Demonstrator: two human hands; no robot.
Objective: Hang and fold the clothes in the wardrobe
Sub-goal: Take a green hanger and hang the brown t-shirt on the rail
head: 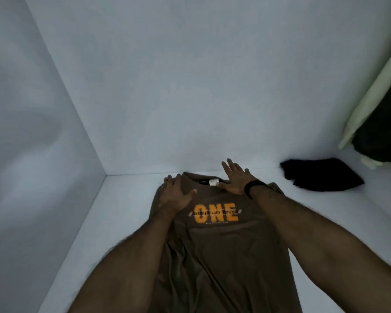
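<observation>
T-shirt [214,245], brown with an orange "ONE" print, lies flat on the white shelf [126,188], collar toward 12 o'clock. Left hand [175,195] presses its shoulder at 11 o'clock, fingers spread; right hand [235,179], fingers straight and spread, rests by the collar at 1 o'clock. The hem is cut off at 6. A black cloth [320,175] lies at 3 o'clock, its kind unclear.

A black wristband [254,188] sits just behind the fingers of the right hand [235,180]. To the right of those fingers, apart from them, a crumpled black cloth [318,175] lies on the white shelf [122,199]. Farther right and higher, a pale green cloth [370,91] hangs beside a dark one [384,132].
</observation>
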